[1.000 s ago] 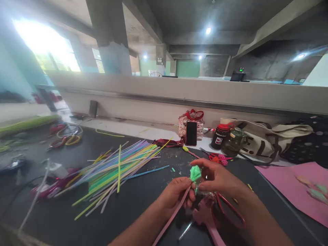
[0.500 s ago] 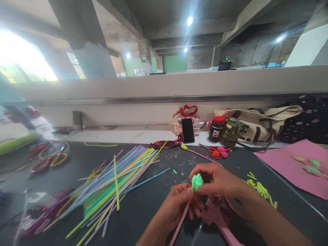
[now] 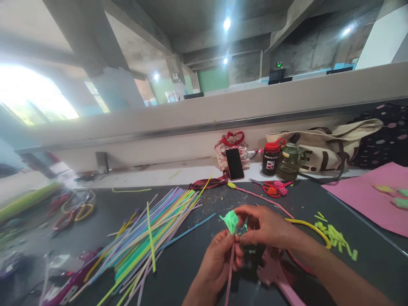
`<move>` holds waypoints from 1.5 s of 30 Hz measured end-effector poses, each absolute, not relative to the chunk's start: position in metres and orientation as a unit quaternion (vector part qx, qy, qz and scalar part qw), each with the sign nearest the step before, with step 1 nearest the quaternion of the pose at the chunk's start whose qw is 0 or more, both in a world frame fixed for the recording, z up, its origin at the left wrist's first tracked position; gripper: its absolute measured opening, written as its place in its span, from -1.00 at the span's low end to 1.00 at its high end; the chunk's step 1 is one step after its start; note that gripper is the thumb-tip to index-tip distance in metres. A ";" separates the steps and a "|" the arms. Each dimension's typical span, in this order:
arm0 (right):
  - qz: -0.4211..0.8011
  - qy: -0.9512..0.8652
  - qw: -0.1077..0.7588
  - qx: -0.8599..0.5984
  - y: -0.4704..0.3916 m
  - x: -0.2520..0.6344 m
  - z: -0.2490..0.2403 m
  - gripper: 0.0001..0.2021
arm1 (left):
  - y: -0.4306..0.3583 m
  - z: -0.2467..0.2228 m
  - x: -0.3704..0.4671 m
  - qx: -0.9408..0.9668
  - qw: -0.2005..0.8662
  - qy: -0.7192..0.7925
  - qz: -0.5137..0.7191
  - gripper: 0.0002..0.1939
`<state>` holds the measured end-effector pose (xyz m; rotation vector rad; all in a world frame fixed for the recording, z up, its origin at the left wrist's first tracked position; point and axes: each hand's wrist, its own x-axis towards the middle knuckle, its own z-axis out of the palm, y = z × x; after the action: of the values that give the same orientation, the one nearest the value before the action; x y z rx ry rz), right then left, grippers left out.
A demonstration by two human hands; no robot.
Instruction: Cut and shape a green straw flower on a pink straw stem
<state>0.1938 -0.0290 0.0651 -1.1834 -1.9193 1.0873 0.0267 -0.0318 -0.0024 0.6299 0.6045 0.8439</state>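
Observation:
My left hand (image 3: pixel 216 257) pinches a pipe-cleaner flower by its pink stem (image 3: pixel 230 272), just under the bright green fuzzy head (image 3: pixel 231 221). The stem slants down toward the lower edge of view. To the right of the head is my right hand (image 3: pixel 267 225), its thumb and fingers curved apart; the index fingertip is at the head's edge, and whether it touches I cannot tell. Small green bits (image 3: pixel 251 251) lie below that hand. A pink tool (image 3: pixel 274 272), partly hidden by the right forearm, rests beneath. A yellow loop (image 3: pixel 314 229) shows behind the wrist.
A heap of coloured pipe cleaners (image 3: pixel 165 229) spreads to the left, beside a purple glue gun (image 3: pixel 75 276). Cut yellow-green pieces (image 3: pixel 334 238) lie right. Behind are scissors (image 3: pixel 274 189), a phone (image 3: pixel 235 164), bottles (image 3: pixel 270 159) and a pink sheet (image 3: pixel 363 191).
The right fingers have loosened from the green head and spread apart. The flower has shifted left and a little up, its head showing more fully. The camera view has tilted.

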 end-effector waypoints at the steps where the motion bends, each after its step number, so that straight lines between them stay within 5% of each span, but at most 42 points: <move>1: 0.423 -0.725 0.314 -0.444 -0.028 0.194 0.063 -0.58 | -0.031 -0.002 0.027 0.300 0.820 0.283 0.397 -0.70; 7: 0.479 -0.694 0.325 -0.427 -0.027 0.192 0.056 -0.43 | -0.035 0.000 0.030 0.333 0.828 0.267 0.363 -0.68; 16: 0.556 -0.667 0.313 -0.383 -0.026 0.193 0.050 -0.70 | -0.037 -0.002 0.030 0.354 0.853 0.219 0.314 -0.67; 45: 0.230 -0.874 0.160 -0.398 -0.035 0.204 0.081 -0.77 | -0.028 0.009 0.019 0.403 0.820 0.350 0.206 -0.72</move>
<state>0.2037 -0.0354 0.0807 -1.1367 -2.4964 0.6559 0.0192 -0.0276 0.0090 0.8591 0.7449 0.4387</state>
